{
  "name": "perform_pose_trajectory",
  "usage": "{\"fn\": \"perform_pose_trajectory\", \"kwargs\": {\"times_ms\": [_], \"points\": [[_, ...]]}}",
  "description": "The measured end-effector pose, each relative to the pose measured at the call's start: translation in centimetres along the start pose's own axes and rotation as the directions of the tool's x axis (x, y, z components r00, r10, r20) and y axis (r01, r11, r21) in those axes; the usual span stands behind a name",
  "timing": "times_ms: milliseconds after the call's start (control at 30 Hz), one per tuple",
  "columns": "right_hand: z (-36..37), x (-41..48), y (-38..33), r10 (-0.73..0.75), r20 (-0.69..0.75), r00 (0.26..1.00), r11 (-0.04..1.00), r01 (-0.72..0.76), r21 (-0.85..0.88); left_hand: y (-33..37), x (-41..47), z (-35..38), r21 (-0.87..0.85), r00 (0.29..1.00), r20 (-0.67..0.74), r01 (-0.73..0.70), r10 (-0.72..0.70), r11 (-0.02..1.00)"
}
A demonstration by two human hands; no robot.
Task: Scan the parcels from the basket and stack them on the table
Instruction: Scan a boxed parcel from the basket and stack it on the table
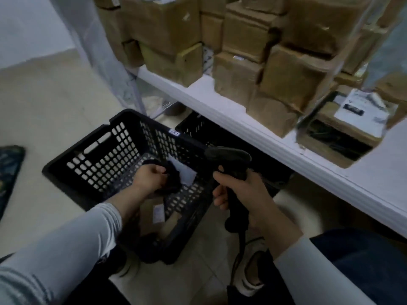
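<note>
A black perforated basket [103, 155] stands on the floor beside the white table [286, 150]. Inside it my left hand [148, 178] grips a black bagged parcel [172, 180] with a white label. A brown parcel [152, 213] with a small label lies at the basket's near end. My right hand [244, 194] holds a black handheld scanner [229, 161] by its grip, its head above the basket's right rim and pointing toward the black parcel. Brown taped parcels [237, 78] are stacked several high on the table.
A second black basket [198, 128] sits under the table edge. A labelled flat parcel [356, 111] lies at the table's right. The scanner's cable hangs down by my shoe [251, 276]. A dark mat [8, 170] lies on the tiled floor at the left.
</note>
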State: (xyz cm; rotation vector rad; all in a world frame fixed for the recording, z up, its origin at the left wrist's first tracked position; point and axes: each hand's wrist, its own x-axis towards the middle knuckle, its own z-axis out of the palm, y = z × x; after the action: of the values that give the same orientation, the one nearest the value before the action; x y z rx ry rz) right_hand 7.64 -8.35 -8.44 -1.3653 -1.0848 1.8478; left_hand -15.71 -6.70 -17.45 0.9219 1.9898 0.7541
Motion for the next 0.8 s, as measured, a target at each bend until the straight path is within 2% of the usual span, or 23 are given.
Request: {"fn": "perform_pose_trajectory", "kwargs": {"times_ms": [100,233,300,367,433,567,700,800], "points": [[2.2,3.8,0.7,0.077,0.014,0.997,0.995,-0.076,-0.062,-5.3,4.0,-1.8,0.066,0.986,-0.086,0.147,-0.141,0.987],[5.0,9.0,1.0,0.139,0.056,0.989,0.983,-0.131,-0.130,-11.2,8.9,-1.1,0.240,0.962,-0.050,0.272,-0.268,0.932],[6.1,11.6,0.8,0.180,0.077,0.981,0.974,-0.166,-0.155,-13.8,11.4,0.0,0.430,0.946,-0.003,0.293,-0.324,0.854],[7.0,14.1,0.7,0.226,0.107,0.968,0.959,-0.202,-0.200,-16.3,13.8,1.3,0.598,0.940,0.084,0.217,-0.330,0.772],[7.6,16.3,0.8,0.263,0.135,0.955,0.943,-0.225,-0.244,-18.9,16.1,2.9,0.720,0.926,0.201,0.081,-0.319,0.689],[8.2,19.9,1.9,0.315,0.146,0.938,0.923,-0.268,-0.276,-22.6,20.1,5.2,0.815,0.891,0.353,-0.142,-0.286,0.562],[8.4,21.9,2.5,0.332,0.138,0.933,0.922,-0.291,-0.254,-24.1,21.5,5.8,0.870,0.864,0.382,-0.217,-0.327,0.442],[8.5,22.3,2.9,0.330,0.128,0.935,0.928,-0.297,-0.223,-23.9,21.2,5.8,0.906,0.900,0.362,-0.279,-0.243,0.319]]}}
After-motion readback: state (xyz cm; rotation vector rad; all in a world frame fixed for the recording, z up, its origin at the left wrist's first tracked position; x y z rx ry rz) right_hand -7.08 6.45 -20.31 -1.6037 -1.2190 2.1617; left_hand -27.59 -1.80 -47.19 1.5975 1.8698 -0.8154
